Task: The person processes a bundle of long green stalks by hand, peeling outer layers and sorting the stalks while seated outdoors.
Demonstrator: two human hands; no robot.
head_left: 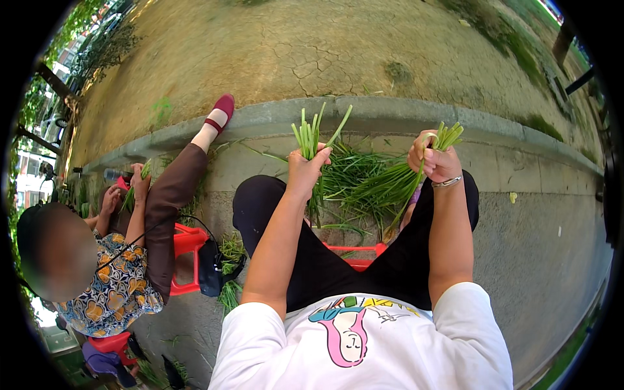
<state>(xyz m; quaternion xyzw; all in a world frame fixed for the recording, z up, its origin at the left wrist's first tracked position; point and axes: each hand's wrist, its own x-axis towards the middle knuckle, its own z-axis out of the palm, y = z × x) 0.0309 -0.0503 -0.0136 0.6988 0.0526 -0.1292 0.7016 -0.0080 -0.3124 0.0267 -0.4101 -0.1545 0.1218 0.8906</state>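
My left hand (pixel 307 169) grips a small bunch of green chive-like stalks (pixel 311 133) held upright, their cut ends pointing up. My right hand (pixel 432 162) holds a second, larger bunch of the same stalks (pixel 396 182), whose leaves trail down to the left; a silver bracelet sits on that wrist. Between my knees a loose pile of the green stalks (pixel 354 172) lies on the ground beside the stone curb (pixel 390 114). I sit on a red stool (pixel 361 257) in black trousers.
Another person sits at my left on a red stool (pixel 188 250), holding a few green stalks (pixel 133 192), one leg stretched onto the curb. More greens (pixel 229 270) and a black bag (pixel 211 270) lie beside them. Cracked bare earth lies beyond the curb, grey pavement at my right.
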